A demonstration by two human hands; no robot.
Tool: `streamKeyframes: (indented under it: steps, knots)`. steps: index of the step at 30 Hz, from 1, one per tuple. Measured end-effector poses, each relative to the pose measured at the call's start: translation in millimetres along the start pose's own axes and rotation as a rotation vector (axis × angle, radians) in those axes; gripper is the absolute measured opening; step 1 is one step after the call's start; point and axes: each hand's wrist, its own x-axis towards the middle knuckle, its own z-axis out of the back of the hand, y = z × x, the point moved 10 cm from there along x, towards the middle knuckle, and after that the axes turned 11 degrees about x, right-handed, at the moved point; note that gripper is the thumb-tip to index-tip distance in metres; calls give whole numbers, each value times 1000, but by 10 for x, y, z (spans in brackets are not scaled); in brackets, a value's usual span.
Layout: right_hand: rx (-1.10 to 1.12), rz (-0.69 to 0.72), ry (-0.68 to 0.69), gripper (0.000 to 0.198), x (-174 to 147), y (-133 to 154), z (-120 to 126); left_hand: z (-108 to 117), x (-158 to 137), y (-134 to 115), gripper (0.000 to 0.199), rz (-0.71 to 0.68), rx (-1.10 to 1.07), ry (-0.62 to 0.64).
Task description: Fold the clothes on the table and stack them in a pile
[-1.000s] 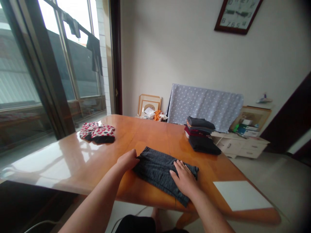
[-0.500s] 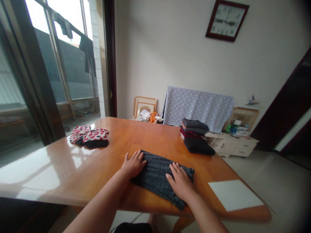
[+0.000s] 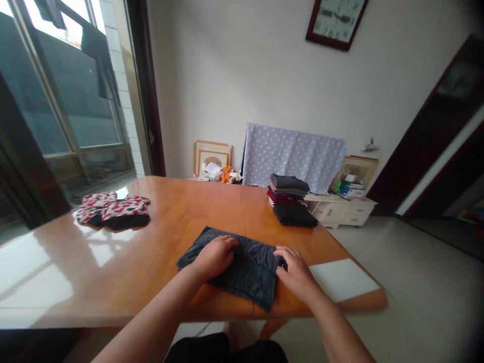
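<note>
A dark grey heathered garment (image 3: pixel 245 275), folded into a flat rectangle, lies near the front edge of the wooden table. Its exact kind cannot be made out. On its upper left part rests my left hand (image 3: pixel 215 258), fingers slightly bent over the cloth and not closed around it. My right hand (image 3: pixel 297 272) is at the garment's right end, with a dark bit of the edge between thumb and fingers.
A stack of folded clothes (image 3: pixel 291 201) stands at the table's far right. Red-and-white patterned clothing with black parts (image 3: pixel 113 209) lies at the left. A white sheet (image 3: pixel 342 280) is on the wooden table (image 3: pixel 196 199) by its right corner. A polka-dot cloth (image 3: pixel 291 156) hangs behind.
My left hand has slid from the garment's left edge inward. My right hand has moved from lying flat on top to gripping the right edge. The view has turned slightly right.
</note>
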Motion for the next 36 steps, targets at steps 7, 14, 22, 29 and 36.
streamKeyframes:
  steps: [7, 14, 22, 29, 36]
  knots:
    - [11, -29, 78, 37, -64, -56, -80, -269, 249, -505, 42, -86, -12, 34]
    - [55, -36, 37, 28, 109, -38, 38, -323, 370, -365, 26, 63, -9, 34]
    - [87, -10, 81, 26, 38, 145, 116, -180, 259, -429, 22, -68, -145, 109]
    - [63, -23, -83, 43, 191, 220, 279, -3, 246, 273, 40, 183, 22, -60]
    - [-159, -88, 275, 61, 71, 146, -444, -353, 44, 870, 71, 332, 261, 129]
